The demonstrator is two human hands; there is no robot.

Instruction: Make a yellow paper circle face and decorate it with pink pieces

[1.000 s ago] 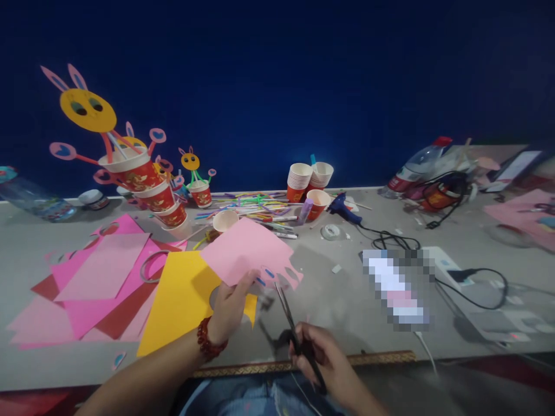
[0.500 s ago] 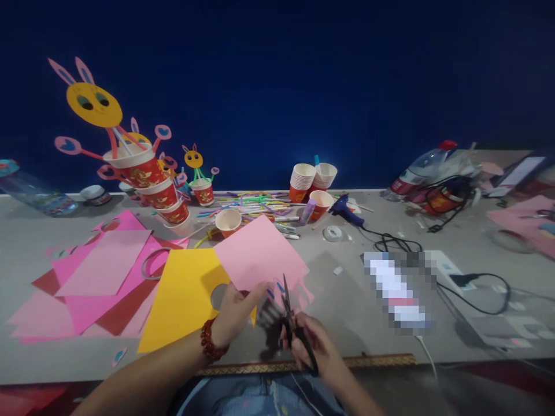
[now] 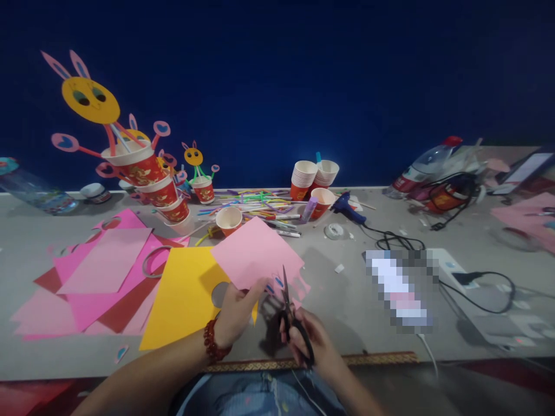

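A sheet of pink paper (image 3: 258,251) is pinched at its near edge by my left hand (image 3: 237,309), which wears a red bead bracelet (image 3: 213,341). Small blue shapes show on the paper beside my thumb, and its right corner is cut ragged. Black-handled scissors (image 3: 285,299) are in my right hand (image 3: 313,332), fingers through the handles, blades pointing away from me by the cut edge. How far the blades are apart is hard to see. Beneath the pink sheet and my left wrist lies yellow paper (image 3: 177,300) with a round hole.
Pink and red sheets (image 3: 108,260) overlap at left beside stacked cups (image 3: 134,167) bearing a bunny figure. Coloured sticks and pens (image 3: 260,202) lie along the back. A blue glue gun (image 3: 347,208), tape roll (image 3: 333,231), phone (image 3: 399,289) and power strip (image 3: 446,266) are at right.
The pink sheet has shifted slightly left in my left hand. The scissors have turned a little more upright near its cut edge. The whole view has moved slightly.
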